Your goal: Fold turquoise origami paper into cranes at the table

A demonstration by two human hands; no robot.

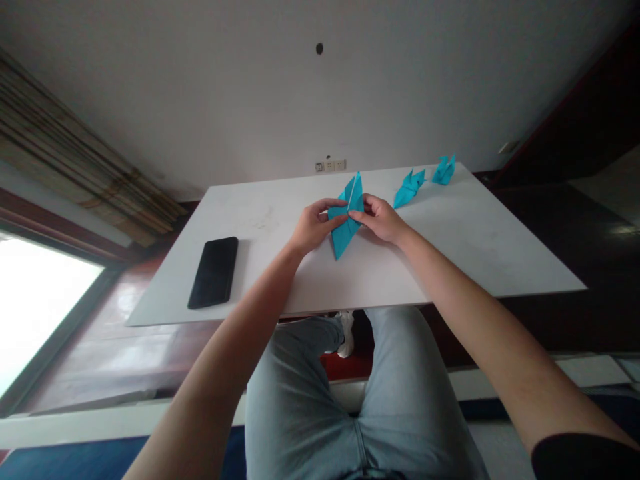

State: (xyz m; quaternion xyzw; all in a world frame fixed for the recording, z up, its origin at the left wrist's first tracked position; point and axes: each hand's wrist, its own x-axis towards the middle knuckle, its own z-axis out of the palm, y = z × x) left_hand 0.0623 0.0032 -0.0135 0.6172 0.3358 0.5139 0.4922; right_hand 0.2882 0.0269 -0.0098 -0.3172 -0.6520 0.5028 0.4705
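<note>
Between my two hands is a blue folded paper [343, 237], its points sticking up and down, with a narrow pale strip showing along its upper part. My left hand [320, 223] pinches its left side, thumb on the near face. From the right, my right hand [381, 217] grips the opposite side, thumb pressed near the middle and fingers partly hidden behind the paper. To the right on the white table [280, 267] lies a blue origami figure [410, 188] with raised points. Farther right, near the back corner, stands a smaller blue origami figure [444, 171].
A black smartphone [213, 272] lies on the table's left side. Behind the table rises a wall with power sockets [330, 165]. A curtain [85, 147] and a bright window [40, 300] are at the left. My legs [350, 400] are under the table's near edge.
</note>
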